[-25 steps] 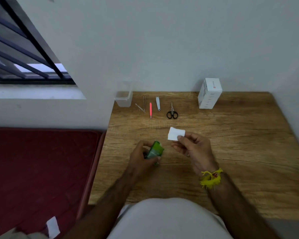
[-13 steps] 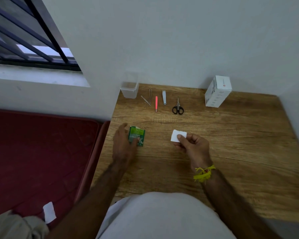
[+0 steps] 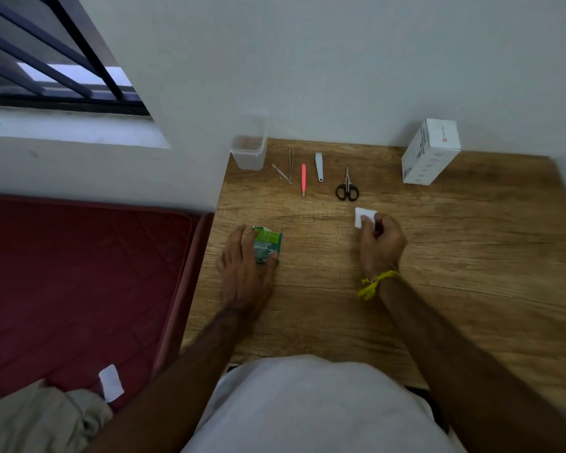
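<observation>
In the head view, the green sachet (image 3: 268,245) is pressed flat near the left edge of the counter (image 3: 471,256) by the nearly straight fingers of the left hand (image 3: 242,273). It could be nudged onto the red mattress (image 3: 79,273). The white wipe (image 3: 361,217) is pinched by the curled fingers of the right hand (image 3: 381,243). If that pinch is loosened, it could be dropped and soiled.

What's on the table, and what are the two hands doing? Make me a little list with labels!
Surface: wooden table
Left side: left hand rests on green packet, which lies on the table
Right side: right hand pinches white pad with its fingers
Back row, left to right: clear tub, tweezers, pink tool, nail clipper, black scissors
Back right: white box
</observation>
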Motion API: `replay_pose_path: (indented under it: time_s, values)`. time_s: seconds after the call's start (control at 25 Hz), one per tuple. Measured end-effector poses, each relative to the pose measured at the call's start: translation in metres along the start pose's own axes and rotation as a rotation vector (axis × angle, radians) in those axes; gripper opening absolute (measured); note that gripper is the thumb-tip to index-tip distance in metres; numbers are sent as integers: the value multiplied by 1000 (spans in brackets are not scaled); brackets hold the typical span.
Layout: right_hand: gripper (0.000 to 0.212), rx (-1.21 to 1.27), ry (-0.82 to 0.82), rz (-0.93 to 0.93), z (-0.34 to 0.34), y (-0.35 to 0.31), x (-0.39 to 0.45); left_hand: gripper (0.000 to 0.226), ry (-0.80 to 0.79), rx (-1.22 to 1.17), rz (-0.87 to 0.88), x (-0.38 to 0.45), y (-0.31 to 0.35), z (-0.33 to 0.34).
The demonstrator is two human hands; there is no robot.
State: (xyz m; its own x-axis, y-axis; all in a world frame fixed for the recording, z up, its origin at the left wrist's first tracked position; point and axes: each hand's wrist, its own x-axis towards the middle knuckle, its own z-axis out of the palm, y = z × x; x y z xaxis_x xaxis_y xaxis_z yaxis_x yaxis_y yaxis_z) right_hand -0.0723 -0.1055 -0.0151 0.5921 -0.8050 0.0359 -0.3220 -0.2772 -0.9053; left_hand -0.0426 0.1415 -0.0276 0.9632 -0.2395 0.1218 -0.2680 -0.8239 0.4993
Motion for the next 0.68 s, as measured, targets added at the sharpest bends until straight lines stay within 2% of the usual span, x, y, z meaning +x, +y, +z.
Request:
replay_pose_path:
  time_s: [0.12,0.28,0.4,0.52,0.68]
  values:
    - [21,-48,92,-67,4,15,25,56,42,7,49,-3,-2,2]
    - [18,-72,118,-136,12,21,32,40,137,12,268,7,14,9]
    - [17,-68,128,-180,13,26,35,26,71,-107,340,43,59,28]
    - [15,-75,146,-206,13,28,37,18,9,-163,230,81,95,46]
    - [11,-102,159,-247,17,33,39,30,13,-24,107,145,104,68]
